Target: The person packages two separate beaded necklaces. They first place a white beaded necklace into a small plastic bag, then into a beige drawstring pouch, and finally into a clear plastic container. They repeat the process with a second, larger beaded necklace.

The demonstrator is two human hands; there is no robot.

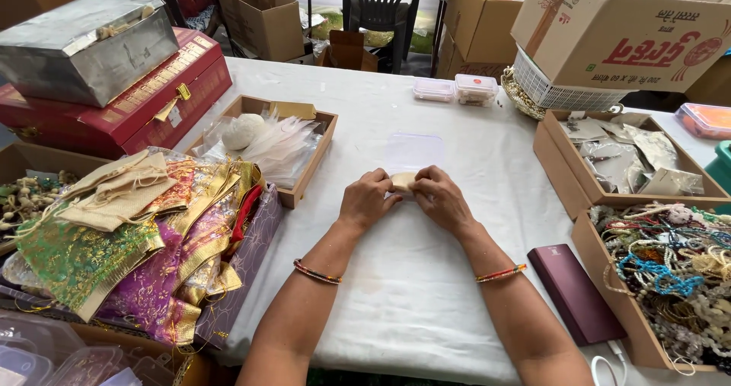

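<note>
White-clothed table (pixel 426 279), centre. Pile of brocade pouches (pixel 152 241) at 9 o'clock; tray of bead strands (pixel 670 279) at 3 o'clock. Left hand (pixel 367 199) and right hand (pixel 440 198) meet, both pinching a small beige pouch (pixel 402 180) just below a clear plastic box (pixel 413 151).

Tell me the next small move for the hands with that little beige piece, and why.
Probably lift the small beige piece toward the clear plastic box just behind it. Both the left hand and right hand pinch it together over the white tablecloth, and that box is the nearest container.
</note>
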